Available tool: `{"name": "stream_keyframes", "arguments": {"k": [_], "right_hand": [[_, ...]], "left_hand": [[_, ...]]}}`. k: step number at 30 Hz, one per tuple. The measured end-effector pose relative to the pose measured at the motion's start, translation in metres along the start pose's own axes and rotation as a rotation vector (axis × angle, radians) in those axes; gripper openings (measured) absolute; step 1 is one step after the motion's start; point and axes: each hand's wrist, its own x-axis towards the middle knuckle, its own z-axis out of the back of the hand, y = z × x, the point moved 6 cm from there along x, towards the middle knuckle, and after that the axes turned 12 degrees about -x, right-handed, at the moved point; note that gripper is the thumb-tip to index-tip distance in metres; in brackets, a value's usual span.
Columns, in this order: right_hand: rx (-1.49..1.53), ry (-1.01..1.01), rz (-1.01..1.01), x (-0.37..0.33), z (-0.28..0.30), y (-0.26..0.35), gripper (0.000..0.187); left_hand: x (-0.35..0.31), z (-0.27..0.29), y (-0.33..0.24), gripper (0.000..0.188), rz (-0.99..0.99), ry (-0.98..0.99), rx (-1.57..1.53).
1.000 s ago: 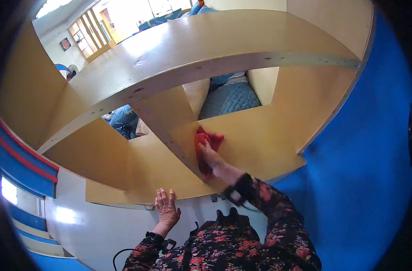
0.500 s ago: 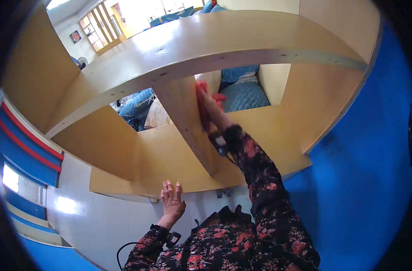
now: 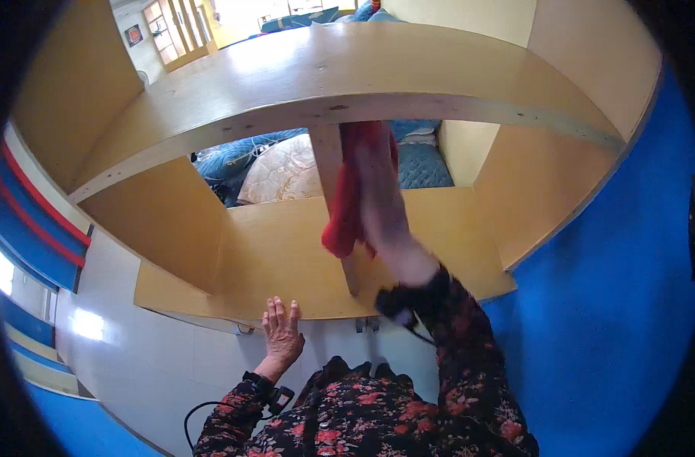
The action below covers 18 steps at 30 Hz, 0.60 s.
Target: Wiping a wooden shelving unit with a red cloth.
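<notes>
"What are the hands doing?"

"The right hand (image 3: pixel 381 194), blurred, holds a red cloth (image 3: pixel 348 207) bunched in its grip. The left hand (image 3: pixel 284 340) holds nothing; its fingers are slightly spread, with the tips resting on the near edge of the lower shelf (image 3: pixel 271 236)."

"Where exactly is the cloth?"

"Near the middle of the unit, below the upper shelf (image 3: pixel 363 67) and over the lower one. It hangs long, covering part of an upright divider (image 3: pixel 326 156). I can't tell whether it presses on that board or is just in front of it."

"And around it?"

"Beyond the opening left of the divider lies pale patterned bedding (image 3: pixel 283 172); through the right opening, a blue quilted cover (image 3: pixel 424 167). A broad blue surface (image 3: pixel 591 305) fills the far right. The person's sleeves are dark with pink-red flowers."
</notes>
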Motion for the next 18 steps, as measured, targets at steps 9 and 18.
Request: {"name": "stream_keyframes", "arguments": {"k": [9,18], "right_hand": [[0.497,0.214,-0.266,0.100,0.007,-0.216,0.044],[-1.044,0.411,-0.239,-0.140,0.038,-0.215,0.041]], "left_hand": [[-0.002,0.002,-0.007,0.079,0.024,-0.027,-0.016],[-0.009,-0.004,0.004,0.081,0.008,-0.057,0.027]]}}
